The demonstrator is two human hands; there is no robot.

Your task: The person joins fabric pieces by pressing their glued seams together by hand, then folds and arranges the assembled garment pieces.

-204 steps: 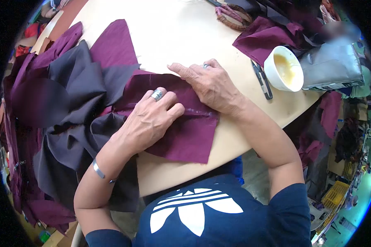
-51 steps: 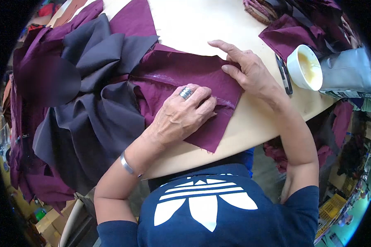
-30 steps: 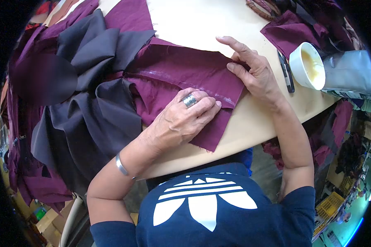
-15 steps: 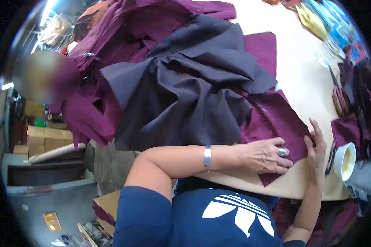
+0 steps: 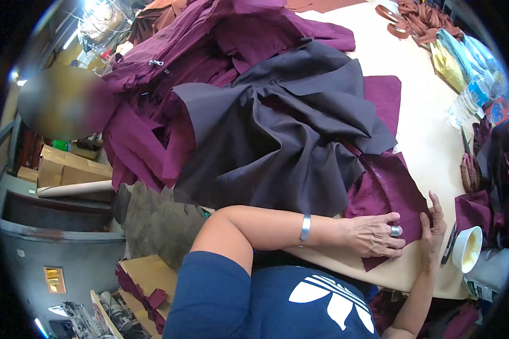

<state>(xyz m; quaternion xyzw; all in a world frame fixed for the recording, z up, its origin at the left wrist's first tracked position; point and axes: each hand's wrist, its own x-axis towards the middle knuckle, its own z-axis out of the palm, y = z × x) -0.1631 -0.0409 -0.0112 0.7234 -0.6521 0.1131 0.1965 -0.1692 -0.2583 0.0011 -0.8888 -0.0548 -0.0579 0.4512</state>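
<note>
My left hand [image 5: 375, 235], with a ring and a metal bracelet, lies on a maroon fabric piece [image 5: 404, 186] near the table's front edge. Its fingers are slightly bent and rest on the cloth, pressing it down. At the right edge of that piece is my right hand [image 5: 434, 229], fingers apart and pointing up, the thumb side against the cloth. A dark grey fabric [image 5: 277, 147], gathered in folds, covers the left part of the maroon piece. Behind it a larger heap of maroon fabric [image 5: 209, 34] with zips is spread out.
To the right are a white bowl [image 5: 467, 250] with yellowish contents, scissors [image 5: 469, 169], a plastic bottle [image 5: 464, 107] and maroon scraps [image 5: 474, 212]. Brown straps [image 5: 430, 22] lie at the back right. Cardboard boxes [image 5: 70, 166] stand at left beyond the table.
The view has shifted, so the table and cloth appear lower and further right. Both hands keep nearly the same place on the maroon piece.
</note>
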